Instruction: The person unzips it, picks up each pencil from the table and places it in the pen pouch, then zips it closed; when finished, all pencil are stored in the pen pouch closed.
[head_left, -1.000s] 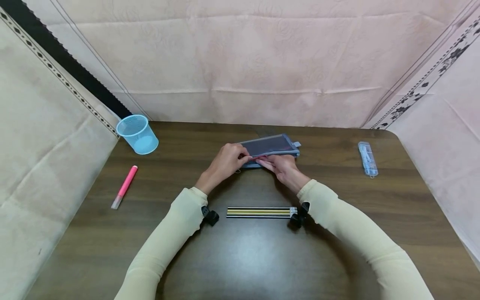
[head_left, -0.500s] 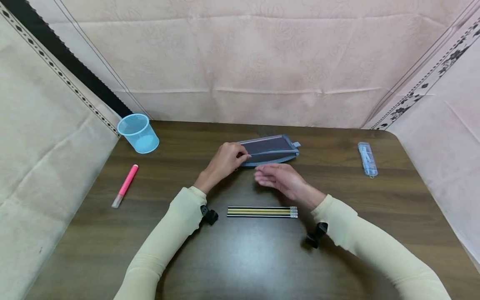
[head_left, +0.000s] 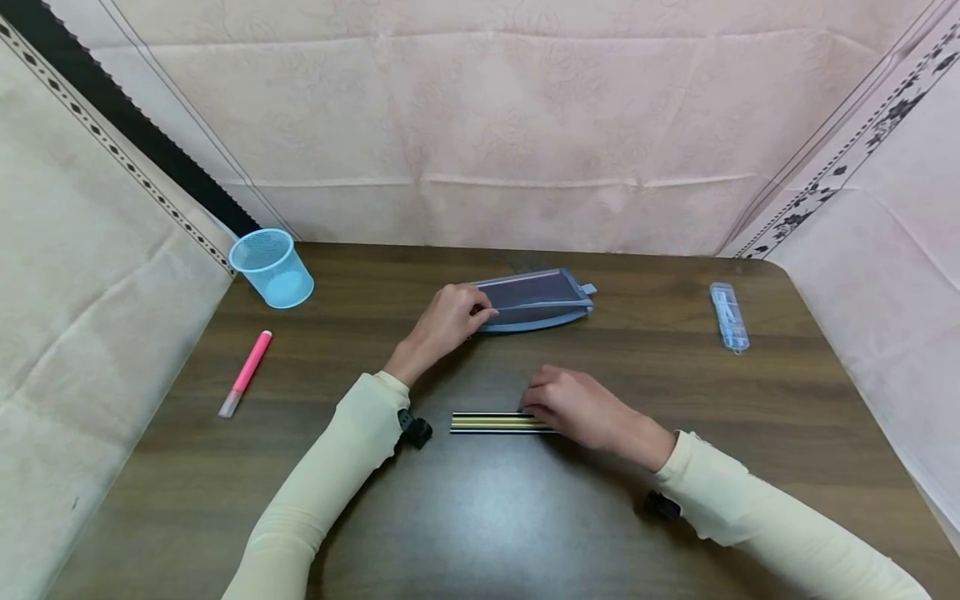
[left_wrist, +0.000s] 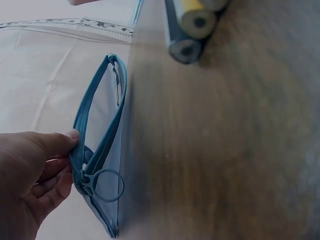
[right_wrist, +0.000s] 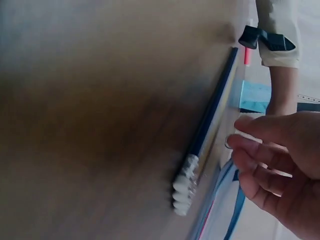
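Note:
A blue zip pencil case with dark see-through panels lies toward the back of the table. My left hand pinches its left end between thumb and fingers. Its zip gapes in the left wrist view, with a ring pull hanging at the near end. Several striped pencils lie side by side in front of the case. Over their right end hovers my right hand, fingers loosely bent, hiding the white erasers. The right wrist view shows a gap between these fingers and the pencils.
At the back left stands a light blue cup, with a pink marker lying in front of it. A small clear blue case lies at the right. Pale cloth hangs behind the table.
My right hand has let go of the pencil case's opening and moved down toward me, over the right end of the pencils. The left hand keeps its pinch on the case.

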